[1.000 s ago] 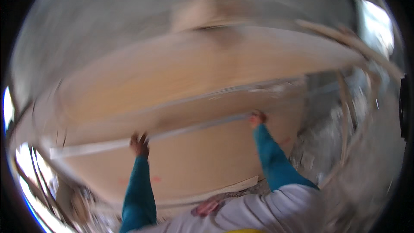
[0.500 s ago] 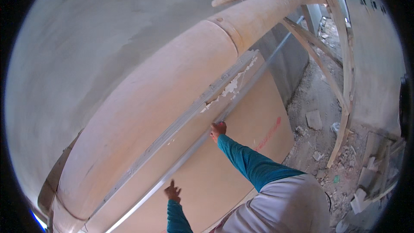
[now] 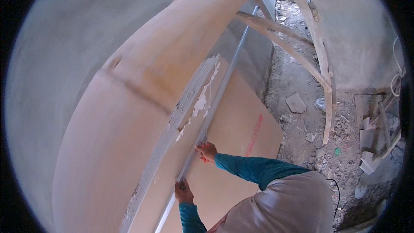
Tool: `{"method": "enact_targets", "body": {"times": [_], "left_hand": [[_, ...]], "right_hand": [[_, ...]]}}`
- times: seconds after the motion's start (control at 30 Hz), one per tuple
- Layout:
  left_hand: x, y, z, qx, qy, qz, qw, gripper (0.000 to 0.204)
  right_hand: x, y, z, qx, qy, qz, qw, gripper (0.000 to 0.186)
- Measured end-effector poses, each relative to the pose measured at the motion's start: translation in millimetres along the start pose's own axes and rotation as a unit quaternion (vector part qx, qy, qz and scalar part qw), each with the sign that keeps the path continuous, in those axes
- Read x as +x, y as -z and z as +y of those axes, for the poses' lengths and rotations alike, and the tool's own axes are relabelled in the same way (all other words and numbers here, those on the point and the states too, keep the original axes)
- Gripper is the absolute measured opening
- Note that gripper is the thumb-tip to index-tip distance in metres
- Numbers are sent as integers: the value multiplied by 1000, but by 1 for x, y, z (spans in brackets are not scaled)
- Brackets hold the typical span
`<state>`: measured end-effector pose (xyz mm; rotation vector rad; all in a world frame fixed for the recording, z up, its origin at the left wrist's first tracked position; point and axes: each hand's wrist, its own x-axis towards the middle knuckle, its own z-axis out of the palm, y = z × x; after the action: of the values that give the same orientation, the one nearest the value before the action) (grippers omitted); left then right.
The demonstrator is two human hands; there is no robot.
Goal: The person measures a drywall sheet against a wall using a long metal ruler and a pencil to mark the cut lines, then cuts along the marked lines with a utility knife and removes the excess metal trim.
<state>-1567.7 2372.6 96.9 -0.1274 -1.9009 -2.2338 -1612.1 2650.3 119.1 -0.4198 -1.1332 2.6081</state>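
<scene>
A long, straight metal bar lies slantwise across the front face of a tan plasterboard sheet. The sheet fronts a leaning stack whose layered grey edges show along the top; its paper is torn to white near the upper end. My left hand grips the bar lower down, fingers at its edge. Farther up, my right hand is closed beside the bar around a small thing with a bit of red, mostly hidden by the fingers. Red marking runs down the sheet's right part.
A thick, rounded tan form runs behind the stack against a grey wall. Wooden braces stand at the upper right. Rubble and a broken slab lie on the floor; scrap boards are piled at the right.
My left hand has gone from hovering, fingers spread, to gripping the metal bar. My right hand stays at the bar, closer to the left one. The view has shifted.
</scene>
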Motion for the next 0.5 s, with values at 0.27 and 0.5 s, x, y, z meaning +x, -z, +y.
{"method": "enact_targets", "body": {"times": [0.27, 0.5], "left_hand": [[-1, -41, 2, -261, 72, 162, 949, 37], [-6, -80, 11, -4, -53, 231, 971, 45]], "right_hand": [[178, 255, -156, -257, 42, -15, 965, 22], [276, 331, -352, -516, 99, 21, 850, 54]]}}
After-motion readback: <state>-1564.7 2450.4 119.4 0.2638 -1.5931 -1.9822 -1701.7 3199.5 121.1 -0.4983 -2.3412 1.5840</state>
